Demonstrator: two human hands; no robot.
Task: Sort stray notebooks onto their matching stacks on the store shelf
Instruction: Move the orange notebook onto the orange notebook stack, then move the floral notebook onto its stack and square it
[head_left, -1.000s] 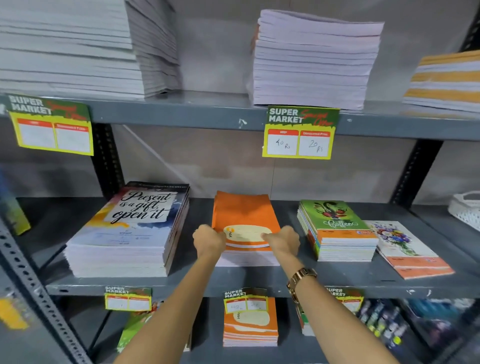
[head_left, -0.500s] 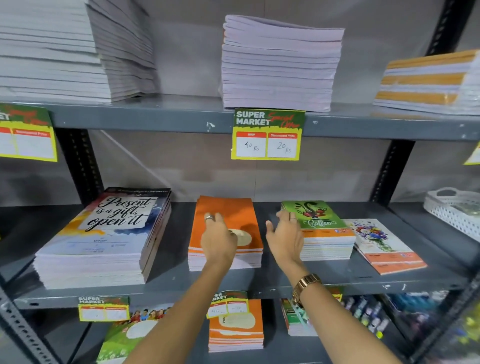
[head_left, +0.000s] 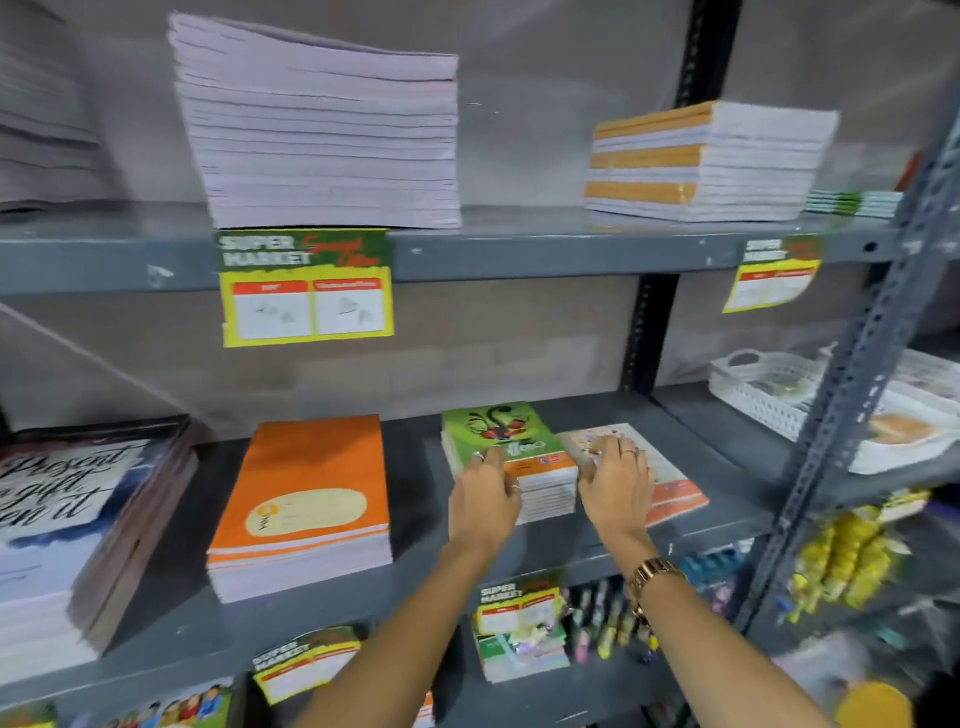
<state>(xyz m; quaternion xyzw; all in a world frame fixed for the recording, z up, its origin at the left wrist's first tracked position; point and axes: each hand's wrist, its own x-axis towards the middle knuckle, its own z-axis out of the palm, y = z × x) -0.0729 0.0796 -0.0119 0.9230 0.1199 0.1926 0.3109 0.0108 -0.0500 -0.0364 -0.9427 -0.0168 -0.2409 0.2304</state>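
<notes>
On the middle shelf (head_left: 519, 561) stands a small stack of green-covered notebooks (head_left: 498, 431). My left hand (head_left: 483, 493) rests against its left front corner, fingers curled at the edge. My right hand (head_left: 615, 478) lies flat with fingers spread on its right side, partly over a thin floral notebook with an orange band (head_left: 670, 486). To the left sit an orange notebook stack (head_left: 311, 488) and a taller stack with script lettering (head_left: 78, 509). Neither hand has lifted anything.
The upper shelf holds a tall white-edged stack (head_left: 322, 130) and an orange-striped stack (head_left: 701, 161). Price tags (head_left: 306, 288) hang off the shelf edges. A white basket (head_left: 763, 389) sits at right behind a slanted steel post (head_left: 857, 384). Pens and more notebooks fill the lower shelf.
Both hands left the orange stack and moved right to the green stack. The view swung right with them.
</notes>
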